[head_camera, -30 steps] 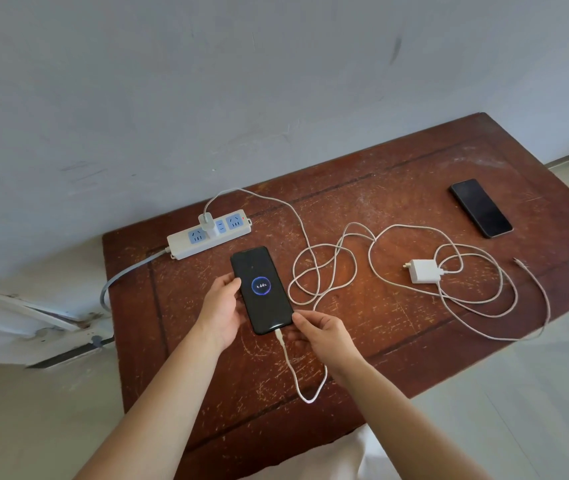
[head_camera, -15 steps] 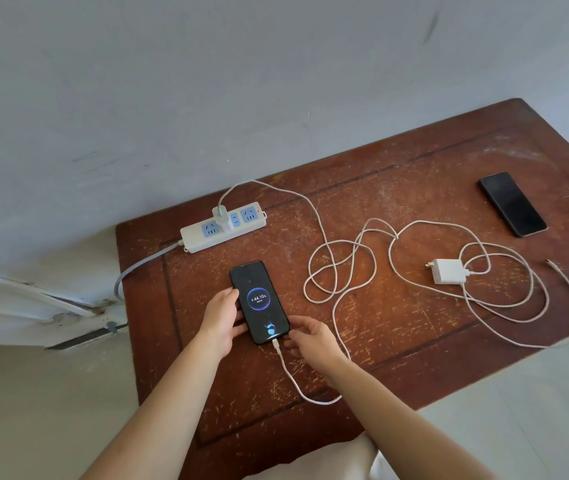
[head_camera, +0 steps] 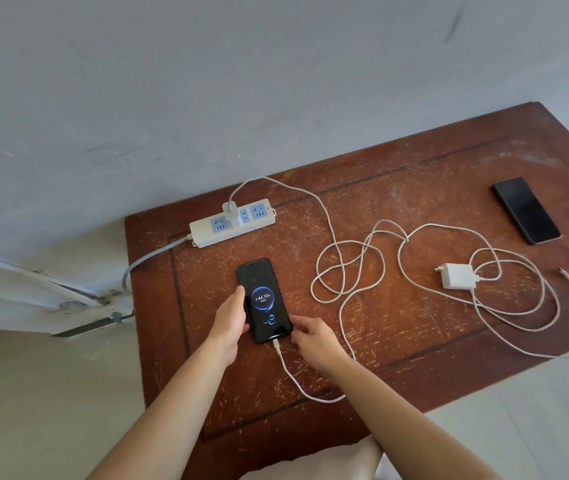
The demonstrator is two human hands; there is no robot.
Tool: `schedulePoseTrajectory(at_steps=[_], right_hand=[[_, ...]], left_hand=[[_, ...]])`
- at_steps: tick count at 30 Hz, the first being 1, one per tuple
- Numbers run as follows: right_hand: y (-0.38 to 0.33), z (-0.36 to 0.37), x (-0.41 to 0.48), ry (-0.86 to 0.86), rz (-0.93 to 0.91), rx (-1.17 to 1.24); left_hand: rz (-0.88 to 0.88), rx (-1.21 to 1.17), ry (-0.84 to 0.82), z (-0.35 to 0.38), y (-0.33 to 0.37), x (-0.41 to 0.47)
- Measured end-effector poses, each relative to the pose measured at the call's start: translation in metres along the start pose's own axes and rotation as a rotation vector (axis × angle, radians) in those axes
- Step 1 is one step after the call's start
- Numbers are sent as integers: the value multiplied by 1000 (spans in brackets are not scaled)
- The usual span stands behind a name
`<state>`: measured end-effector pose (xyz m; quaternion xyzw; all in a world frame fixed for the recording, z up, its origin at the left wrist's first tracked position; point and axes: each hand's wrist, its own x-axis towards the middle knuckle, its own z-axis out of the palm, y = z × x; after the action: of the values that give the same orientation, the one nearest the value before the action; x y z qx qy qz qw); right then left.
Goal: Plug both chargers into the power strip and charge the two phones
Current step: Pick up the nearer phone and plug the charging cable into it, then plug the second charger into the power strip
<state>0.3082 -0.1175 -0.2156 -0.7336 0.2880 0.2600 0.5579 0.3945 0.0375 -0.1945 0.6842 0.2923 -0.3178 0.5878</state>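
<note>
A black phone [head_camera: 264, 299] lies on the wooden table [head_camera: 414, 341] with a 44.10% charging animation on its screen. A white cable [head_camera: 290, 372] is plugged into its bottom end. My left hand [head_camera: 231, 320] grips the phone's left edge, thumb on the rim. My right hand [head_camera: 314, 337] rests beside the lower right corner, fingers spread, fingertips at the edge. The cable runs to a white charger [head_camera: 231, 211] plugged into the power strip [head_camera: 207, 233]. A second white charger [head_camera: 458, 276] lies unplugged at the right. A second phone [head_camera: 527, 210] lies dark at the far right.
The second charger's cable [head_camera: 518, 306] loops loosely over the right half of the table, its free end [head_camera: 563, 271] near the right edge. The strip's grey cord [head_camera: 148, 261] drops off the left edge. A grey wall stands behind the table.
My right hand has let go of the cable plug and now rests at the phone's lower right corner. The phone has settled flat on the table, and its charging animation has changed.
</note>
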Motion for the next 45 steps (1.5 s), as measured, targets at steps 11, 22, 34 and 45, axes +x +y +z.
schedulePoseTrajectory(at_steps=[11, 22, 34, 45], right_hand=[[-5, -63, -32, 304, -220, -170], [76, -225, -80, 772, -55, -301], [108, -355, -21, 574, -282, -465], [109, -361, 22, 262, -492, -536]], left_hand=[[571, 999, 142, 10, 3, -21], [1018, 1384, -141, 168, 20, -55], [825, 1612, -219, 330, 32, -30], [624, 1602, -239, 334, 26, -18]])
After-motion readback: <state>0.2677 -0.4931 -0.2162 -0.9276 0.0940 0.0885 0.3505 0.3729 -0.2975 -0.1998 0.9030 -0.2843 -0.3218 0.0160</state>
